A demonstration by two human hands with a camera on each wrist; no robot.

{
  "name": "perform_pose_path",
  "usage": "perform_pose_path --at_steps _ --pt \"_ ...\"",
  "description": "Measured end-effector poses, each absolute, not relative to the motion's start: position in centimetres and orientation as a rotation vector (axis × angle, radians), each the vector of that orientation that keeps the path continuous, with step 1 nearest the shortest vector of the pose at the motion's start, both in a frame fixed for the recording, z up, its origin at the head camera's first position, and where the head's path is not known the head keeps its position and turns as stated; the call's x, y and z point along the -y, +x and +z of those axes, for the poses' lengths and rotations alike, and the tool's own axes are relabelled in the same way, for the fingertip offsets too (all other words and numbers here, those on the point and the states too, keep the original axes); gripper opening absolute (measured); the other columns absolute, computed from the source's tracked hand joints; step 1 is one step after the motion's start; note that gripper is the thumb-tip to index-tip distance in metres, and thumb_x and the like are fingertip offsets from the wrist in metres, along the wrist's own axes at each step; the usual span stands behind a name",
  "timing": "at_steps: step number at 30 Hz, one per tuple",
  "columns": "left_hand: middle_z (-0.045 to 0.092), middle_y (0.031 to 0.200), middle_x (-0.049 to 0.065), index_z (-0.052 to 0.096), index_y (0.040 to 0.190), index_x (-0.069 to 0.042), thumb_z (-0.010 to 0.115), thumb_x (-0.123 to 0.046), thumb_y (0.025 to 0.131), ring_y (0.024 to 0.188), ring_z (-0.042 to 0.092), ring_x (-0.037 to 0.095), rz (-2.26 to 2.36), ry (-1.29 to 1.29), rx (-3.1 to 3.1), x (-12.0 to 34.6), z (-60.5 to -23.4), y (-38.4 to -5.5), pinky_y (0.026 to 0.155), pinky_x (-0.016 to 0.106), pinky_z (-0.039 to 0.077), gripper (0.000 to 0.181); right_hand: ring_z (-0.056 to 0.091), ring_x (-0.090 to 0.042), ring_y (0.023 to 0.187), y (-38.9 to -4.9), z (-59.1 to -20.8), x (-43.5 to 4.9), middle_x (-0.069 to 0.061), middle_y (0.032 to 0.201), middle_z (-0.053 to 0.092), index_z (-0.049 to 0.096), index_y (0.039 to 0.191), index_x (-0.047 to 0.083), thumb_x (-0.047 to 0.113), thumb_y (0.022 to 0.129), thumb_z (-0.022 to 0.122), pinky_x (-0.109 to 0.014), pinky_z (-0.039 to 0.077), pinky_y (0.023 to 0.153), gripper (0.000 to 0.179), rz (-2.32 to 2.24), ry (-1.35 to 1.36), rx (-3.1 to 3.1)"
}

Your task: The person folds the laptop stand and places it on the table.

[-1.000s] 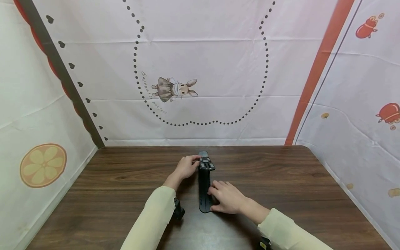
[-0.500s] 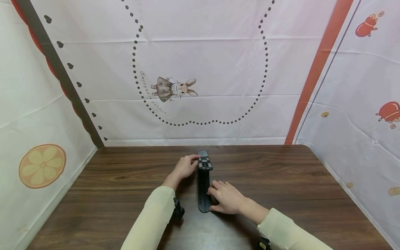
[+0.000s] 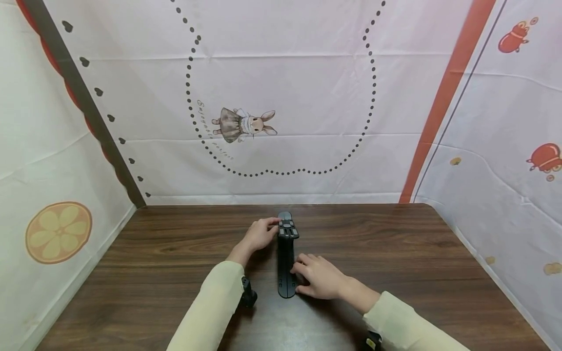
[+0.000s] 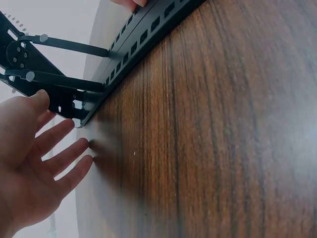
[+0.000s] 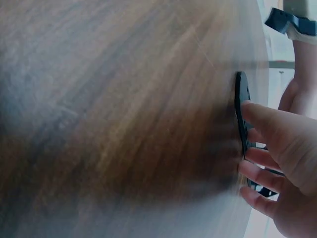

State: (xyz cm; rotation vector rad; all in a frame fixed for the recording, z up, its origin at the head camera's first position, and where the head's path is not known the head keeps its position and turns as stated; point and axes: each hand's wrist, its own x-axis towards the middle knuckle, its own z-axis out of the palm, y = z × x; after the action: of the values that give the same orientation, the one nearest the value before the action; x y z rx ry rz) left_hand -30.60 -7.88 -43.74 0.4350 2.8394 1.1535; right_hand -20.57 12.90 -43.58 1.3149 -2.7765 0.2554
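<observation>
A black folding stand (image 3: 286, 287), which looks like a laptop stand, lies lengthwise on the table. Its raised upper part carries grey pads. In the left wrist view, slots line its base (image 4: 143, 35) and two support arms (image 4: 69, 45) join the base to the tilted panel. At the far end my left hand (image 3: 260, 234) pinches the panel's edge between thumb and forefinger, the other fingers spread loosely. My right hand (image 3: 322, 278) holds the right edge of the base near its front end, thumb and forefinger against it. The forefinger's contact is partly hidden.
The stand is on a dark wooden table (image 3: 395, 253). Printed white cloth (image 3: 307, 107) hangs behind it and along both sides. Black wrist devices (image 3: 248, 292) sit on the sleeves.
The stand's raised upper part has shifted very slightly left. Both hands keep nearly the same places on it.
</observation>
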Motion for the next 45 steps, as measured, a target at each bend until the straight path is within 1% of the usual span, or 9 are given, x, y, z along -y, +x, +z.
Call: perform_pose_path --at_steps 3,7,9,11,17,22,26,36,45 --pt "0.058 0.125 0.013 0.050 0.132 -0.012 0.046 -0.022 0.097 0.101 0.059 0.022 1.131 0.465 -2.833 8.0 -43.7 -30.5 0.078 0.037 0.046 0.037 0.053 -0.011 0.088 -21.0 -43.4 -13.2 0.001 0.106 0.054 0.062 0.114 0.014 0.033 0.086 0.064 -0.028 0.046 0.071 0.034 0.359 1.334 2.810" --pt "0.054 0.129 0.013 0.046 0.136 -0.015 0.048 -0.022 0.096 0.108 0.057 0.025 1.091 0.477 -2.829 8.2 -43.7 -30.1 0.084 0.040 0.047 0.041 0.054 -0.010 0.087 -21.8 -43.4 -13.5 0.001 0.107 0.057 0.062 0.115 0.013 0.027 0.087 0.063 -0.025 0.046 0.072 0.031 0.554 1.339 2.860" --pt "0.053 0.131 0.011 0.045 0.137 -0.015 0.050 -0.022 0.095 0.115 0.054 0.027 1.083 0.479 -2.833 8.2 -43.7 -29.9 0.089 0.044 0.046 0.042 0.057 -0.012 0.088 -22.2 -43.3 -13.7 -0.002 0.106 0.059 0.061 0.114 0.010 0.022 0.088 0.062 -0.026 0.048 0.075 0.029 0.662 1.330 2.863" --pt "0.053 0.132 0.010 0.046 0.136 -0.013 0.051 -0.021 0.095 0.114 0.054 0.027 1.097 0.493 -2.837 8.3 -43.6 -29.7 0.090 0.044 0.045 0.042 0.060 -0.014 0.090 -22.5 -43.3 -13.8 -0.004 0.105 0.061 0.061 0.113 0.008 0.017 0.088 0.061 -0.029 0.050 0.077 0.026 0.758 1.309 2.848" --pt "0.061 0.120 0.008 0.053 0.128 -0.011 0.056 -0.022 0.092 0.106 0.060 0.023 1.174 0.498 -2.871 8.5 -43.4 -29.0 0.088 0.040 0.048 0.038 0.063 -0.014 0.084 -23.9 -43.4 -13.9 -0.006 0.099 0.066 0.062 0.105 0.004 0.011 0.088 0.060 -0.028 0.051 0.072 0.018 0.955 1.060 2.812" --pt "0.064 0.110 0.006 0.057 0.120 -0.008 0.057 -0.018 0.091 0.099 0.062 0.021 1.195 0.506 -2.869 8.9 -43.1 -28.2 0.084 0.038 0.049 0.031 0.063 -0.015 0.082 -24.9 -43.3 -13.4 -0.005 0.093 0.066 0.062 0.101 0.004 0.009 0.087 0.061 -0.028 0.051 0.070 0.014 1.042 0.801 2.782" --pt "0.065 0.105 0.004 0.061 0.113 -0.008 0.059 -0.017 0.090 0.093 0.063 0.019 1.184 0.492 -2.866 9.1 -43.1 -27.6 0.080 0.036 0.050 0.026 0.063 -0.014 0.080 -25.4 -43.3 -12.9 -0.002 0.091 0.066 0.062 0.099 0.004 0.009 0.087 0.061 -0.027 0.050 0.068 0.013 1.082 0.683 2.808" --pt "0.068 0.097 0.002 0.067 0.099 -0.013 0.063 -0.018 0.087 0.087 0.063 0.017 1.288 0.404 -2.812 8.5 -44.1 -27.0 0.074 0.034 0.051 0.014 0.063 -0.017 0.082 -26.4 -43.6 -11.8 -0.006 0.092 0.067 0.060 0.094 0.006 0.010 0.088 0.060 -0.031 0.050 0.066 0.007 1.155 0.650 2.892" --pt "0.068 0.093 0.004 0.068 0.093 -0.011 0.064 -0.014 0.085 0.084 0.063 0.017 1.286 0.413 -2.787 7.9 -44.4 -27.1 0.074 0.034 0.051 0.009 0.063 -0.017 0.081 -26.8 -43.7 -11.3 -0.008 0.091 0.067 0.058 0.090 0.007 0.010 0.087 0.060 -0.030 0.050 0.066 0.005 1.113 0.659 2.922"
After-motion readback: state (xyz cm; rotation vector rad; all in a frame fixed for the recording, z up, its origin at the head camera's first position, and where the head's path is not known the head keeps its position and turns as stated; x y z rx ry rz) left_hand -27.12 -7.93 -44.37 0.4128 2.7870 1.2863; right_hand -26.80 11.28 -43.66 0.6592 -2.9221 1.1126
